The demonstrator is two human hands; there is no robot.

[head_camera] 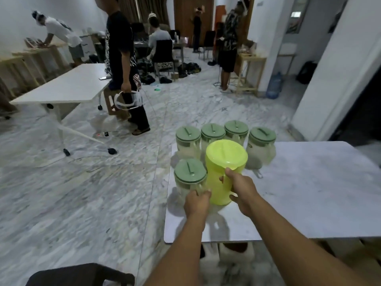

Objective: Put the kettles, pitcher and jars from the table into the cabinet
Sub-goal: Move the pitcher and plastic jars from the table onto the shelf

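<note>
The white table (309, 193) carries the whole load at its left end, well clear of the far edge: five clear jars with green lids and, in front of them, the lime-green pitcher (225, 172). No cabinet can be made out in this view. Four jars stand in a back row, and the front-left jar (189, 177) sits just beside the pitcher, nearly touching it. The right hand (242, 191) is wrapped around the pitcher's handle, fingers closed through it. The left hand (198, 203) curls at the front-left jar's handle, though blur hides whether it has closed. To lift cleanly, I would raise both straight up before swinging away, so neither knocks the back row, and keep the pitcher level, since its lid may only rest loosely.
</note>
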